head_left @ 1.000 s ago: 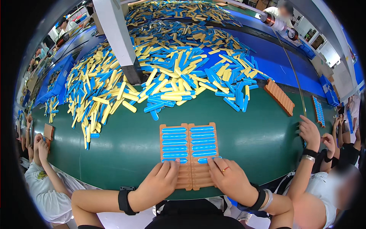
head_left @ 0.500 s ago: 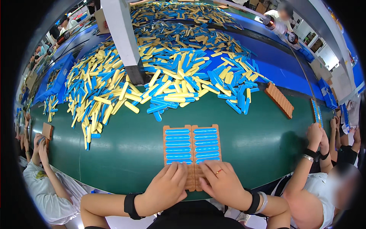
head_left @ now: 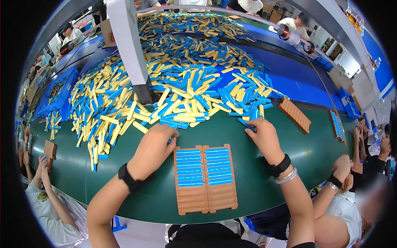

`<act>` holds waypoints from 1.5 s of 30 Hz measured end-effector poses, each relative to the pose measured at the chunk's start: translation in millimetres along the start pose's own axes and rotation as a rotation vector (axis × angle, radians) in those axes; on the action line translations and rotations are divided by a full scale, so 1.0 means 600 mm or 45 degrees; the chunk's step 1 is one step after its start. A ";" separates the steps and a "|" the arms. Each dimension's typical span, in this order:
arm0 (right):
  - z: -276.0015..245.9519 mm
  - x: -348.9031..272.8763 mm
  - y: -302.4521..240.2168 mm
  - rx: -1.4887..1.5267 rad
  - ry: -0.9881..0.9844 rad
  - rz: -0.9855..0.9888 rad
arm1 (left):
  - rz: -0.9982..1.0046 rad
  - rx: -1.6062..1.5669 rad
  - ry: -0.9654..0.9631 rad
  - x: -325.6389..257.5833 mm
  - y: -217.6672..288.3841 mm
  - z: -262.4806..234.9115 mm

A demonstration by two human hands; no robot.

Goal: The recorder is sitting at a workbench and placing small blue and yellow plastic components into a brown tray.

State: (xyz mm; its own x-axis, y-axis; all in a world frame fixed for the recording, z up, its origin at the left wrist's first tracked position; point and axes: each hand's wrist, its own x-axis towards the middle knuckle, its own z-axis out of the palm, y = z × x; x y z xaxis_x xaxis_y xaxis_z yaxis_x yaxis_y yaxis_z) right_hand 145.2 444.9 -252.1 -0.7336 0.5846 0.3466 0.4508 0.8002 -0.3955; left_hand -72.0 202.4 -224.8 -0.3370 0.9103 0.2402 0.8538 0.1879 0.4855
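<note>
Two brown ridged trays stand side by side in front of me, the left tray (head_left: 192, 202) touching the right tray (head_left: 221, 199). Blue round-ended strips (head_left: 190, 171) lie across their far slots; the near slots are bare. My left hand (head_left: 153, 144) is at the left tray's far corner, fingers pinched on a blue strip (head_left: 169, 140) that shows only in part. Beyond the right tray, at the edge of the heap, my right hand (head_left: 264, 138) has thumb and fingers closed on another blue strip (head_left: 245, 123).
A large heap of blue and yellow strips (head_left: 182, 89) spreads around a white post (head_left: 128, 49). An upright-edged brown tray (head_left: 295, 115) lies at right, with a filled tray (head_left: 337, 126) beyond it. Co-workers sit at both sides of the green table (head_left: 124, 165).
Both hands have left the trays' near half and reached outward and away from me, and each now has a blue strip. The co-worker at right has let go of the filled tray.
</note>
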 end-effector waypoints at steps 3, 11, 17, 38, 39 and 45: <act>0.004 -0.002 -0.005 -0.113 0.014 -0.062 | 0.148 0.096 0.093 0.041 -0.008 0.018; -0.020 -0.025 -0.021 -0.233 0.016 -0.194 | 0.246 0.208 0.045 0.090 -0.022 0.051; -0.035 -0.046 -0.031 0.084 -0.095 -0.032 | 0.197 0.249 -0.013 0.106 -0.032 0.055; -0.031 -0.083 -0.032 0.114 -0.135 -0.096 | -0.133 -0.011 -0.134 0.109 -0.047 0.017; -0.031 -0.083 -0.031 0.118 -0.137 -0.093 | -0.122 -0.017 -0.120 0.108 -0.049 0.021; -0.034 -0.083 -0.038 0.131 -0.149 -0.075 | -0.134 -0.097 -0.045 0.109 -0.048 0.014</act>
State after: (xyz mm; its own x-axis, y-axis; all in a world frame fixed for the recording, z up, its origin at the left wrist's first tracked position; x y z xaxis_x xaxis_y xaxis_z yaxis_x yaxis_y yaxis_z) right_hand 182.0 400.3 -243.4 -0.8142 0.5125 0.2728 0.3552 0.8114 -0.4641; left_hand -115.6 259.9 -230.1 -0.4077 0.8997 0.1557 0.7815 0.2556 0.5691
